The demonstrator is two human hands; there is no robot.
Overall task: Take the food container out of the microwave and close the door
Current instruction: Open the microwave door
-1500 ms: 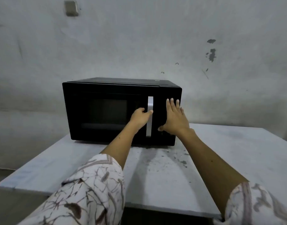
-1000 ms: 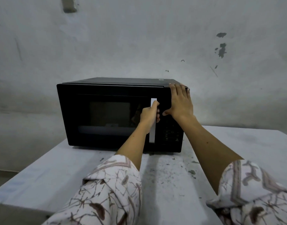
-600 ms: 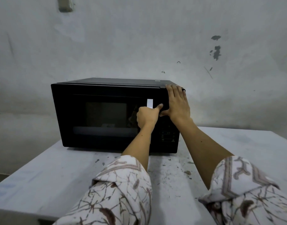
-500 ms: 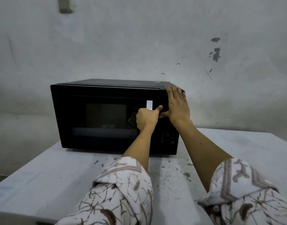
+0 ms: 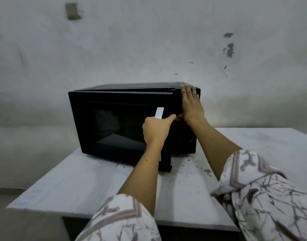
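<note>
A black microwave stands on a pale stone table against the wall. Its door hangs partly swung out towards me, hinged at the left. My left hand is shut on the silver door handle, whose top shows above my fist. My right hand lies flat, fingers together, against the upper right front of the microwave by the control panel. The dark door glass hides the inside, so no food container shows.
A grey plastered wall rises right behind the microwave. The table's front edge runs close to me, and dark specks lie on the table in front of the microwave's right side. My patterned sleeves fill the bottom of the view.
The door was shut and has now swung out a little, pulled by my left hand on the handle. My right hand stays pressed on the microwave's upper right front.
</note>
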